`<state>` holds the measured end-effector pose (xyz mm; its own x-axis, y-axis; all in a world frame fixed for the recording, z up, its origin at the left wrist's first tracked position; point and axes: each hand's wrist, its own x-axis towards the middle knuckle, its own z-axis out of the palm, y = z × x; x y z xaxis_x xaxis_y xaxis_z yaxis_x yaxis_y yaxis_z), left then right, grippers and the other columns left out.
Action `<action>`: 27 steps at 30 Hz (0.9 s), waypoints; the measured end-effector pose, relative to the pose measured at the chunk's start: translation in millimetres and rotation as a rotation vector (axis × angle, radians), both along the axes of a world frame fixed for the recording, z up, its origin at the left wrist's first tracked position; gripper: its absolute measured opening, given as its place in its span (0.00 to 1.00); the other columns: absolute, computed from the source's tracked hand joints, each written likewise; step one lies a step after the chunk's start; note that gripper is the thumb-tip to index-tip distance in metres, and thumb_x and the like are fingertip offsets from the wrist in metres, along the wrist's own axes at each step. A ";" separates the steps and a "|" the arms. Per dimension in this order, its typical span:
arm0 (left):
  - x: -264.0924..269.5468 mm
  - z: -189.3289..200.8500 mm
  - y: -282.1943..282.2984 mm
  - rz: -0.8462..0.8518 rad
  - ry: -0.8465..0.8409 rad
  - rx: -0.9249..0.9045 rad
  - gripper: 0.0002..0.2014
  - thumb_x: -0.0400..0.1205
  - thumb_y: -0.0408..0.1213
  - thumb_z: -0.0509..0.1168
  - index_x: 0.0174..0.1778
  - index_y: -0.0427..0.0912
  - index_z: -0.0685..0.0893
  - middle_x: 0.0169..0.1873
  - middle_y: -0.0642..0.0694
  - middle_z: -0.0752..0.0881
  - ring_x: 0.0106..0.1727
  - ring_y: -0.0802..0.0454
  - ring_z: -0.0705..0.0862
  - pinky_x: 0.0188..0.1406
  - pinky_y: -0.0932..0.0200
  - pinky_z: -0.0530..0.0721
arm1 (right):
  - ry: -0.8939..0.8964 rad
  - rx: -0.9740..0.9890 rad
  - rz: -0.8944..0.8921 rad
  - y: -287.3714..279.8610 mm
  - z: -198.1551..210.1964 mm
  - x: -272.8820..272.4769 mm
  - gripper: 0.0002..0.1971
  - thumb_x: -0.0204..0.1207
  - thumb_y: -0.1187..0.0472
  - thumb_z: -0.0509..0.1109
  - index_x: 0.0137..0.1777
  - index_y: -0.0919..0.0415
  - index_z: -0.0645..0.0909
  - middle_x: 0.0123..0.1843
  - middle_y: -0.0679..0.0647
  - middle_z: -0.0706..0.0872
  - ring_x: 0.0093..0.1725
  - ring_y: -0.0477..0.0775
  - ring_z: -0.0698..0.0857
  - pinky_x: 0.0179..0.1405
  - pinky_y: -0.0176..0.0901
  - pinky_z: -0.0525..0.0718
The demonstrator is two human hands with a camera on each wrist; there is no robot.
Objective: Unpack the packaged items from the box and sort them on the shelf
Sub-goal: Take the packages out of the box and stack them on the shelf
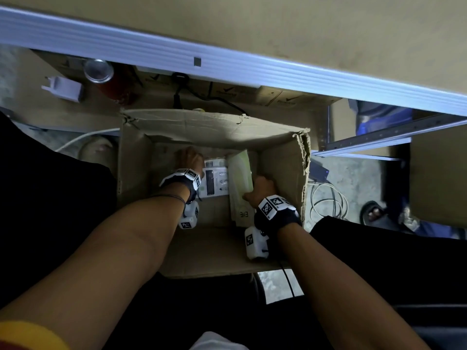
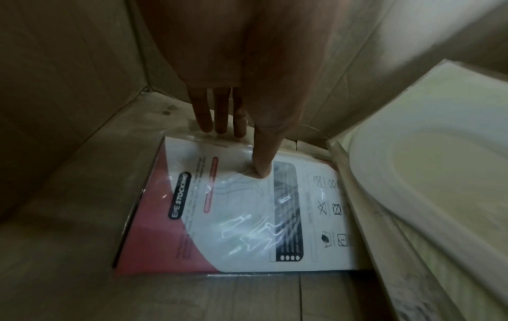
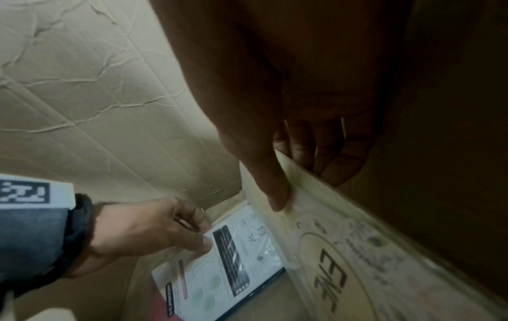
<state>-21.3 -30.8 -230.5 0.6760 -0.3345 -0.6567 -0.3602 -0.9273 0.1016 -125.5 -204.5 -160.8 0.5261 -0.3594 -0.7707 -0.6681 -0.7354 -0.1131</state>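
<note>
Box (image 1: 280, 173), frame centre: my two hands inside. Left hand (image 1: 188, 157) pinches the flat stocking pack (image 2: 247, 217) at its far edge, on the box floor. Right hand (image 1: 261, 189) grips the upright pale pack (image 1: 240, 178) against the right wall.

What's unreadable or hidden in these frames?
- Head view: left hand fingers, hidden by its own back.
- Left wrist view: small print on the flat white-and-red package, blurred under glare.
- Right wrist view: right hand fingers behind the pale green package, dark.
</note>
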 end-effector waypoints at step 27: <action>-7.1 23.8 14.3 0.199 0.194 -0.116 0.13 0.82 0.26 0.64 0.59 0.36 0.89 0.64 0.35 0.87 0.66 0.34 0.85 0.67 0.42 0.83 | 0.102 -0.020 -0.085 6.6 -19.8 -1.0 0.16 0.77 0.62 0.70 0.63 0.69 0.82 0.66 0.66 0.83 0.67 0.66 0.83 0.59 0.49 0.84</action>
<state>-28.4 -16.5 -206.7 0.6018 -0.2878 -0.7450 -0.1357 -0.9561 0.2598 -126.5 -197.9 -180.6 0.4126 -0.4150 -0.8109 -0.7351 -0.6774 -0.0274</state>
